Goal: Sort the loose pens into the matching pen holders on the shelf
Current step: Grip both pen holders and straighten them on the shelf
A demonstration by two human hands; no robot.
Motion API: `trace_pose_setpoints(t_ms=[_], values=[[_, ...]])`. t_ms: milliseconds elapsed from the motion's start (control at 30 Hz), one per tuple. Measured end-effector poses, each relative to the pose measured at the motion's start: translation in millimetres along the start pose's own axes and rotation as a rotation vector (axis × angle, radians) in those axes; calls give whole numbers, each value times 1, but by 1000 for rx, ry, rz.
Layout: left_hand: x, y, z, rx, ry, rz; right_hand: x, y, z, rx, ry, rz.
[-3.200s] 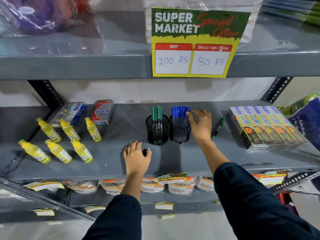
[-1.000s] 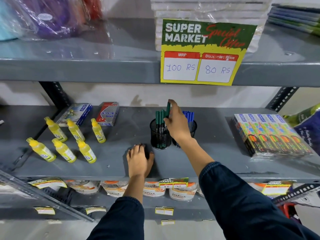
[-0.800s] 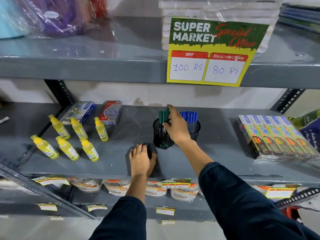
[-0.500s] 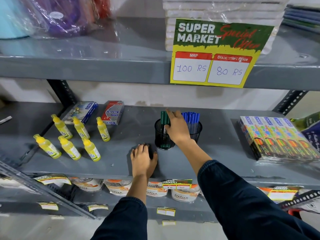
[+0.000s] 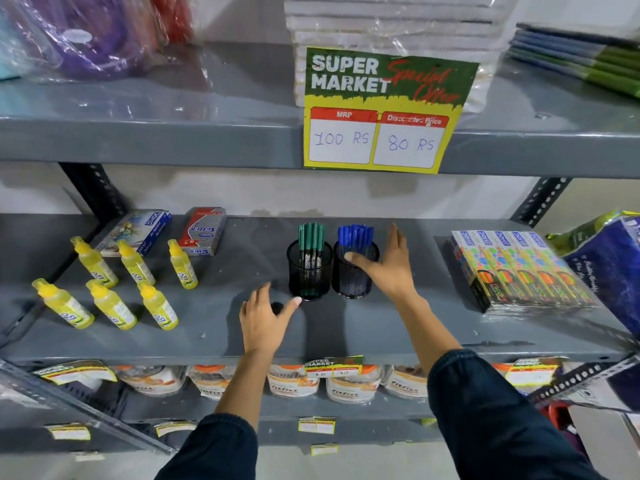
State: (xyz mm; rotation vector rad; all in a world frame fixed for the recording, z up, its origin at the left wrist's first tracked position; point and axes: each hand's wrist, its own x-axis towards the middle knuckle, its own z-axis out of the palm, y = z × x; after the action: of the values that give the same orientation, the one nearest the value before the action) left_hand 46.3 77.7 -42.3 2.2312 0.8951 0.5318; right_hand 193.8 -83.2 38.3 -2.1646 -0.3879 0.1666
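Two black mesh pen holders stand side by side mid-shelf. The left holder (image 5: 309, 275) has green pens (image 5: 311, 237) in it; the right holder (image 5: 351, 284) has blue pens (image 5: 355, 235). My right hand (image 5: 389, 268) is spread against the right side of the blue holder, thumb on its front, fingers pointing up, holding no pen. My left hand (image 5: 265, 318) lies low on the shelf (image 5: 214, 317), fingers apart, its thumb tip at the base of the green holder. A small dark object (image 5: 277, 308) shows partly under that hand. I see no loose pens on the shelf.
Several yellow bottles (image 5: 110, 292) stand at the left, with two flat boxes (image 5: 204, 230) behind them. Packs of colour pencils (image 5: 519, 268) lie at the right, beside a blue bag (image 5: 609, 271). A price sign (image 5: 384, 109) hangs from the upper shelf edge.
My right hand carried a green pen from the right, dropped it into the green holder, let go, then moved to the blue holder. My left hand turned and spread toward the green holder's base.
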Motion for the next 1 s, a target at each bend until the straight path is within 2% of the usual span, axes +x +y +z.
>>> trace_pose_setpoints(t_ms=[133, 333, 533, 1000], values=[[15, 34, -14, -231, -81, -8, -1, 9, -2, -28, -157, 51], [44, 58, -17, -204, -265, 37, -7, 8, 7, 22, -146, 32], [42, 60, -18, -248, -232, 20, -11, 9, 8, 39, -124, -15], [-8, 56, -33, -230, -277, 20, -67, 15, -8, 10, -111, -28]])
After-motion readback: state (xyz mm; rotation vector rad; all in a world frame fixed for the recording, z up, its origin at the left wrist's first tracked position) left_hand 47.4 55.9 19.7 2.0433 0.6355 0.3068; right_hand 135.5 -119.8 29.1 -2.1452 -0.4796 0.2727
